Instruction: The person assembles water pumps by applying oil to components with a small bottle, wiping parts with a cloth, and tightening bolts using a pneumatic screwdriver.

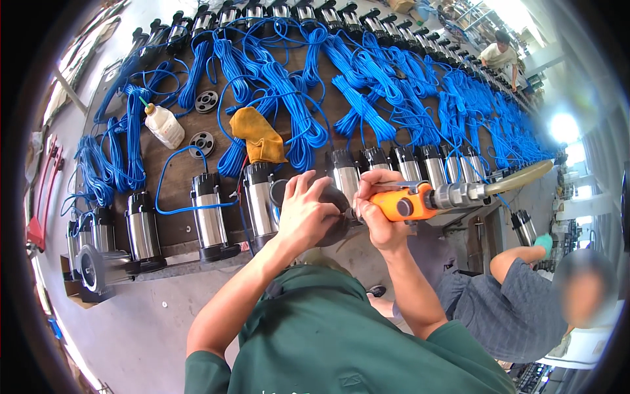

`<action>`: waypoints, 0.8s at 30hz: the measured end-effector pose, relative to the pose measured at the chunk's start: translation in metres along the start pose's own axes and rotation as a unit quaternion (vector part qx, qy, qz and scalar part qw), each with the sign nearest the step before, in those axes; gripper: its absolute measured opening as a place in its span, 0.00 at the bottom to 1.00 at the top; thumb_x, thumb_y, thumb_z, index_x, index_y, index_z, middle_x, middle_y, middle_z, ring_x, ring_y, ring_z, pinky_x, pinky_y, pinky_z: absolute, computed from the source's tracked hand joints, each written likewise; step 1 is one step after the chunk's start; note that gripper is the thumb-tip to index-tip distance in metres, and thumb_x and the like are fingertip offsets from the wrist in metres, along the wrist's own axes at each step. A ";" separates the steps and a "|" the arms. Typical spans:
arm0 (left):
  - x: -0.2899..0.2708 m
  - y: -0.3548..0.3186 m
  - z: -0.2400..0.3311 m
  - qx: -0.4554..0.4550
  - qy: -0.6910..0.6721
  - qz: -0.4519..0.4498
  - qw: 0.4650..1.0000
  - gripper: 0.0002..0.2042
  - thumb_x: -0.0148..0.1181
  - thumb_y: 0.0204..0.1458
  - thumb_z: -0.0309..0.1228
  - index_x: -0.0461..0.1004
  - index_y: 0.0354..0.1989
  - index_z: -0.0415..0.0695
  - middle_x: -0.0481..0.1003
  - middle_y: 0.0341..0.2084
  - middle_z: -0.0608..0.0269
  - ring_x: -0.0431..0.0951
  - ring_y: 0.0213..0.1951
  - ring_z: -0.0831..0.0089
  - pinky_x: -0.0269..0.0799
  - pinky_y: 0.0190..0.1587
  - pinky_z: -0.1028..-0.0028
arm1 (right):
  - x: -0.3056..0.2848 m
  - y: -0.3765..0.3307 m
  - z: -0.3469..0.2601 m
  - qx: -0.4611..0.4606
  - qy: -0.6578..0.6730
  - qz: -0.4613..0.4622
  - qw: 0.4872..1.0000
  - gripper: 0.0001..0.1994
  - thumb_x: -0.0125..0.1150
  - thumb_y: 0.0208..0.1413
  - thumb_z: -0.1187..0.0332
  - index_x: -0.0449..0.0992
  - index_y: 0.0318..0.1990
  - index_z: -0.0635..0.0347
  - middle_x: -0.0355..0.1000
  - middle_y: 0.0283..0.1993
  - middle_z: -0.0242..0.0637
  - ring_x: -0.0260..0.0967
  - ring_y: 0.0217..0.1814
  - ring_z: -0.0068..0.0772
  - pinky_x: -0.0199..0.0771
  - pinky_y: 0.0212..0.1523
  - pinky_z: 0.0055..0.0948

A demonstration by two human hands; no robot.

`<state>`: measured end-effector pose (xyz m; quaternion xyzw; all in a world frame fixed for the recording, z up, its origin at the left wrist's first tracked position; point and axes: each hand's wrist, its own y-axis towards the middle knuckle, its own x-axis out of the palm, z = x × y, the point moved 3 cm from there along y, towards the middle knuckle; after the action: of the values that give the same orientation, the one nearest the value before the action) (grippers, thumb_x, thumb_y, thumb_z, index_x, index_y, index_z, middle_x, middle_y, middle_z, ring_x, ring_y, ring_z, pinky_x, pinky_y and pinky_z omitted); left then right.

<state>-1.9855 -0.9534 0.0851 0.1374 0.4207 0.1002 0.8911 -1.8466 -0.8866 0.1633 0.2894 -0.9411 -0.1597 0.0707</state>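
My right hand (382, 217) is closed around an orange air screwdriver (401, 205), held level, with a metal fitting and a yellowish hose at its right end. Its tip points left at a dark round pump part (335, 226). Over that part rests my left hand (305, 211), fingers bent round its top and side; most of the part is hidden under the hand. Just left of it stands a steel pump cylinder (260, 200) with black ends. Behind that, a yellow work glove (257, 136) lies on the brown bench. Another steel pump (344, 172) stands behind my hands.
Coiled blue cables (289, 108) cover much of the bench (177, 226). More steel pumps line its near and far edges. A white bottle (164, 125) and two black round discs (202, 144) lie at left. A co-worker in grey (505, 308) is close by on the right; another person (501, 58) stands far right.
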 end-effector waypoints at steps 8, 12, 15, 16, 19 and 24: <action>-0.008 0.001 -0.001 -0.009 -0.041 -0.057 0.997 0.14 0.74 0.41 0.33 0.87 0.39 0.56 0.69 0.66 0.56 0.57 0.72 0.43 0.49 0.73 0.46 | 0.002 -0.004 -0.010 0.022 0.052 0.021 0.998 0.19 0.54 0.53 0.82 0.68 0.54 0.66 0.69 0.38 0.38 0.68 0.31 0.26 0.73 0.34 0.27; -0.049 0.003 -0.005 -0.004 -0.065 -0.070 0.995 0.24 0.72 0.42 0.29 0.82 0.52 0.57 0.64 0.69 0.53 0.50 0.75 0.41 0.41 0.76 0.43 | 0.007 -0.013 -0.008 0.020 0.109 0.003 0.994 0.19 0.55 0.56 0.83 0.67 0.56 0.66 0.70 0.40 0.36 0.70 0.34 0.22 0.74 0.36 0.23; -0.060 -0.004 -0.019 -0.020 -0.024 -0.098 0.995 0.26 0.73 0.42 0.31 0.81 0.55 0.59 0.60 0.72 0.53 0.46 0.77 0.40 0.37 0.77 0.41 | 0.020 -0.019 0.003 0.043 0.142 -0.023 0.989 0.19 0.56 0.58 0.84 0.66 0.57 0.64 0.71 0.41 0.35 0.70 0.36 0.20 0.75 0.38 0.21; -0.059 -0.006 -0.021 -0.021 -0.021 -0.119 0.992 0.28 0.74 0.40 0.32 0.82 0.56 0.60 0.61 0.71 0.50 0.45 0.77 0.39 0.36 0.77 0.40 | 0.024 -0.020 0.007 0.034 0.136 -0.027 0.990 0.19 0.56 0.58 0.84 0.67 0.57 0.64 0.71 0.41 0.35 0.71 0.37 0.20 0.75 0.38 0.21; -0.052 -0.015 -0.033 -0.020 -0.034 -0.178 0.983 0.35 0.80 0.34 0.42 0.81 0.59 0.62 0.58 0.73 0.46 0.43 0.78 0.39 0.34 0.76 0.37 | 0.034 -0.023 0.017 0.046 0.109 -0.043 0.992 0.18 0.58 0.56 0.83 0.68 0.54 0.63 0.72 0.40 0.35 0.71 0.38 0.20 0.75 0.39 0.22; -0.049 -0.017 -0.038 -0.011 -0.025 -0.186 0.982 0.39 0.82 0.30 0.43 0.80 0.60 0.62 0.55 0.74 0.46 0.41 0.78 0.39 0.34 0.77 0.38 | 0.038 -0.024 0.026 0.048 0.107 -0.046 0.992 0.17 0.59 0.55 0.82 0.70 0.52 0.64 0.72 0.39 0.35 0.72 0.38 0.20 0.75 0.39 0.21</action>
<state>-2.0443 -0.9773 0.0918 0.0488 0.4155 -0.0664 0.9059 -1.8715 -0.9200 0.1324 0.3510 -0.9205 -0.0853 0.1490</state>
